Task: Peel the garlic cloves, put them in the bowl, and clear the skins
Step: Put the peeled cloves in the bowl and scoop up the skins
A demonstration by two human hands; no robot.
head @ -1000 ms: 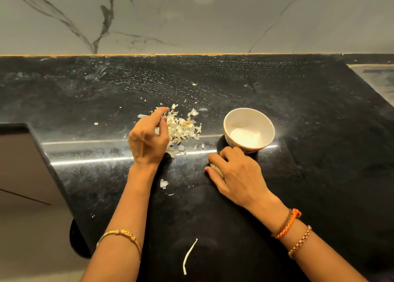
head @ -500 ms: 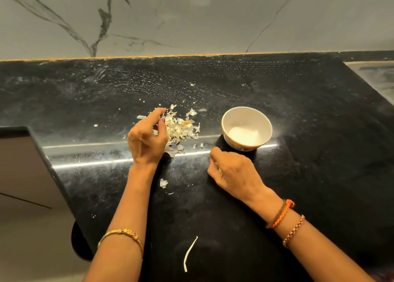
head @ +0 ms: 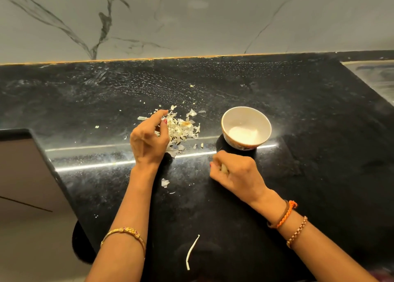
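A: What is lying partly hidden here?

B: The right hand (head: 236,174) is curling closed on the table (head: 319,154), just near of the bowl (head: 246,128). A pale sliver, probably a garlic clove (head: 224,168), is showing inside its grip; most of it is being covered by the fingers. The bowl's contents are washing out under glare, so cloves inside cannot be made out.

A: And the left hand?

B: The left hand (head: 149,141) is resting at the left edge of the pile of skins (head: 181,130), fingers loosely bent, forefinger reaching far over the pile. Its grip is holding nothing that can be seen, though the palm side is facing away.

A: Where are edges and free room?

B: The table is ending at a cut corner on the near left; the wall (head: 191,21) is bounding the far side. Open dark surface is lying right of the bowl and far of the pile. A stray skin (head: 164,183) is lying between the forearms, and a thin white strip (head: 191,252) is sitting near the near edge.
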